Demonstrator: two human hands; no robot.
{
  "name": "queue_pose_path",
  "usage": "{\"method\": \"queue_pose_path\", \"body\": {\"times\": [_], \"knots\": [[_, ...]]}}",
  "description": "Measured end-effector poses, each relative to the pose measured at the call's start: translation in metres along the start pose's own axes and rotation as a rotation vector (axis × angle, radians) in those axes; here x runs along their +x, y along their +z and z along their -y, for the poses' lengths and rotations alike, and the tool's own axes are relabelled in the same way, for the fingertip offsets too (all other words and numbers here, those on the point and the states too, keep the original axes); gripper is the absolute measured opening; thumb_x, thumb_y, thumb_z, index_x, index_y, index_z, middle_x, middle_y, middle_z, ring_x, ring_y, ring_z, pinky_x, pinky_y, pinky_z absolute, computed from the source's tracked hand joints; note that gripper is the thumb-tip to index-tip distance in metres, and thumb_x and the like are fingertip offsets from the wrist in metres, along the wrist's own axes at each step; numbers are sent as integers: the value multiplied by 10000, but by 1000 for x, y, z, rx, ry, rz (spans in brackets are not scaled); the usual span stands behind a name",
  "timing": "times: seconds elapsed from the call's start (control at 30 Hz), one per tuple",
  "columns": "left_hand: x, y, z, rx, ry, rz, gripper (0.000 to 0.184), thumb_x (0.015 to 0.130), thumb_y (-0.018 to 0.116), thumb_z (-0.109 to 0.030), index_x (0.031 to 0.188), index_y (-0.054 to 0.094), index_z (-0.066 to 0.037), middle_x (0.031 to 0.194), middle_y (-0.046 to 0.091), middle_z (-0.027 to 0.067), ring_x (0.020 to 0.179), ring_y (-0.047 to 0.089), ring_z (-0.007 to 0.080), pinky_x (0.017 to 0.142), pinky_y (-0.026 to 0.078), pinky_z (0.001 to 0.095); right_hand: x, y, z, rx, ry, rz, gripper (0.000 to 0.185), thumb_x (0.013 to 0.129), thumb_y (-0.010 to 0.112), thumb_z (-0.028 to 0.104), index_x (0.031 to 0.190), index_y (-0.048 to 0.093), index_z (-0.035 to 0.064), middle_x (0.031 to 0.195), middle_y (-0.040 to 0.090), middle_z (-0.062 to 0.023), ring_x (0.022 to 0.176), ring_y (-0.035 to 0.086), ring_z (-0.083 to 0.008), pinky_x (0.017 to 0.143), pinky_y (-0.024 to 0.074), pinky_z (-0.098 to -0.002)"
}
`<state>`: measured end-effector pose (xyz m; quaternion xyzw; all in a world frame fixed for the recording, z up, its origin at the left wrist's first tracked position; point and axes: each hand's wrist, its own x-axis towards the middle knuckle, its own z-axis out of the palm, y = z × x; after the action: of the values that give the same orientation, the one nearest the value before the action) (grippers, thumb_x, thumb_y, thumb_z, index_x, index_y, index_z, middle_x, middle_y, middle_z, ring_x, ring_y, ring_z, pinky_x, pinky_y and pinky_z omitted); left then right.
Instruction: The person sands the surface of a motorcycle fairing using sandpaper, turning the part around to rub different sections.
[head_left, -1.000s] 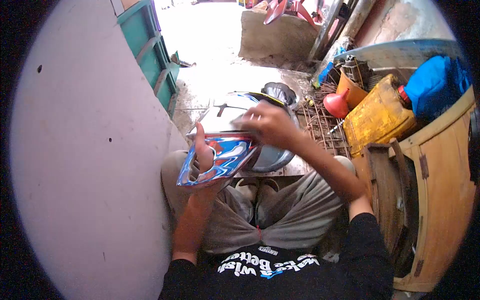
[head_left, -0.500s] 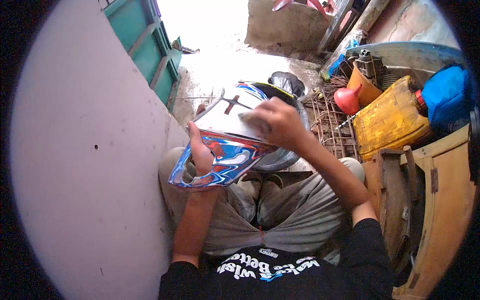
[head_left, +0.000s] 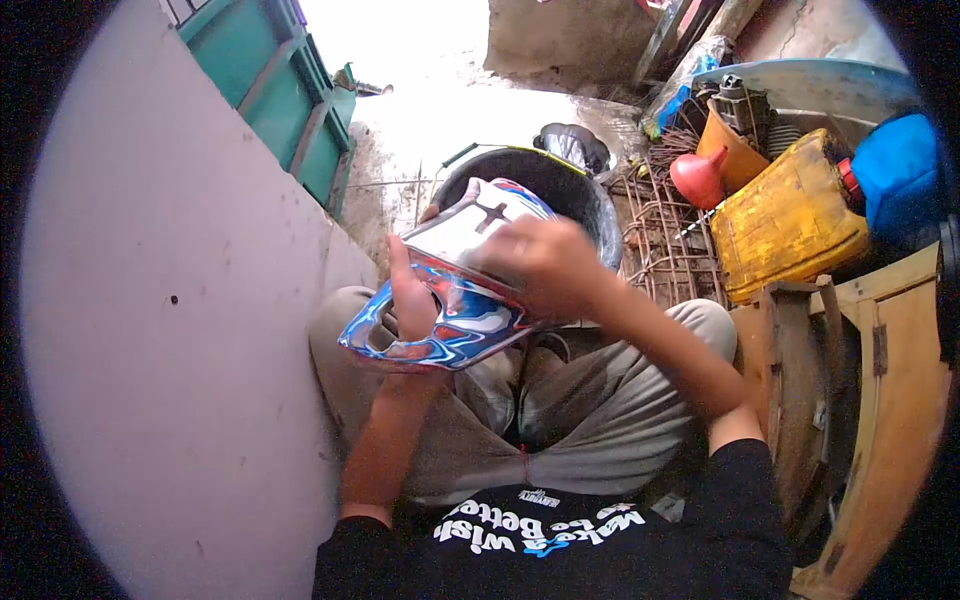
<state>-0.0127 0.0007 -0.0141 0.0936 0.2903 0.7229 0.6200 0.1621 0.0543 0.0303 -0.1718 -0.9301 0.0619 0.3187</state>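
A glossy motorcycle fairing panel (head_left: 470, 300), white on top with blue, red and white swirls along its side, is held tilted above my lap. A dark cross-shaped mark or cut-out shows on its white face. My left hand (head_left: 412, 300) grips the panel from the near left, thumb up along its side and the other fingers mostly hidden behind it. My right hand (head_left: 545, 265), blurred by motion, is curled against the panel's right part; whatever lies under its fingers is hidden. Just beyond the panel stands a dark bucket (head_left: 603, 225) with a yellow-green handle.
To the right lie a wire rack (head_left: 655, 235), a red funnel (head_left: 698, 177), a yellow jerrycan (head_left: 785, 220) and a blue container (head_left: 900, 175). Wooden furniture (head_left: 905, 370) stands close to my right arm. A white wall (head_left: 170, 400) rises at my left, with a green door (head_left: 250, 70) beyond.
The panel has tipped and shifted slightly toward me, showing more of the bucket. My right hand has slid a little down the panel; a greyish thing under its fingers is now hidden.
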Motion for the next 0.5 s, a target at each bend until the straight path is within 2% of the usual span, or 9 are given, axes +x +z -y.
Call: {"method": "queue_pose_path", "body": {"times": [0.07, 0.1, 0.13, 0.2, 0.23, 0.33, 0.37, 0.43, 0.5], "knots": [[-9, 17, -7, 41, 12, -116, 641, 1107, 316, -546, 1441, 492, -28, 1455, 552, 197, 1329, 540, 337, 1162, 394, 496, -15, 7, -42, -170, 196, 80, 204, 855, 723, 176, 1055, 752, 152, 906, 705, -68, 843, 693, -240, 706, 569, -365], [-6, 14, -8, 16, 2, -99, 647, 1103, 319, -553, 1442, 492, -30, 1455, 552, 198, 1329, 538, 340, 1163, 392, 497, -19, 8, -30, -161, 176, 141, 223, 854, 722, 165, 1074, 754, 142, 918, 710, -70, 841, 686, -246, 715, 567, -366], [-1, 6, -8, -15, 1, -85, 653, 1100, 322, -561, 1443, 493, -32, 1456, 551, 199, 1330, 536, 342, 1163, 390, 498, -17, 7, -1, -31, 154, 29, 253, 848, 718, 164, 1098, 757, 151, 902, 697, -52, 839, 686, -232, 712, 568, -358], [1, -1, -5, -71, 22, -81, 692, 1086, 338, -586, 1448, 493, -17, 1434, 566, 210, 1302, 556, 360, 1137, 414, 500, -15, 11, 32, 112, -125, 19, 280, 843, 711, 160, 1119, 758, 165, 903, 689, -35, 833, 686, -218, 713, 571, -359], [3, -1, -5, -87, 47, -75, 726, 1074, 352, -604, 1452, 493, 0, 1412, 581, 221, 1274, 577, 375, 1111, 440, 501, -11, 4, 33, 19, -160, 31, 286, 837, 709, 165, 1119, 758, 176, 899, 683, -31, 828, 683, -204, 711, 571, -355], [-2, 4, -12, -148, 12, -69, 804, 1033, 407, -658, 1431, 512, 32, 1388, 594, 237, 1240, 594, 394, 1094, 449, 516, -10, -1, -19, -106, 131, 15, 289, 836, 741, 188, 1123, 766, 164, 925, 696, -45, 851, 680, -237, 716, 571, -372], [-5, 6, -15, -134, 3, -101, 822, 1022, 420, -674, 1424, 518, 37, 1388, 595, 237, 1233, 596, 394, 1091, 449, 521, -11, -11, -28, -193, 158, 93, 322, 809, 777, 161, 1131, 770, 162, 947, 704, -55, 888, 687, -254, 769, 580, -386], [-7, 10, -16, -105, 38, -133, 897, 972, 468, -733, 1390, 540, 58, 1371, 606, 235, 1205, 605, 389, 1073, 459, 517, -8, -20, -10, -63, 98, 60, 351, 790, 790, 135, 1139, 769, 171, 959, 705, -56, 911, 693, -253, 798, 583, -386], [-17, 13, -20, -121, -38, -22, 916, 967, 442, -760, 1421, 523, 31, 1400, 589, 215, 1252, 581, 372, 1105, 436, 510, -2, -35, 10, 114, -4, 110, 412, 762, 803, 93, 1159, 768, 194, 979, 707, -46, 949, 702, -241, 821, 587, -374]]}}
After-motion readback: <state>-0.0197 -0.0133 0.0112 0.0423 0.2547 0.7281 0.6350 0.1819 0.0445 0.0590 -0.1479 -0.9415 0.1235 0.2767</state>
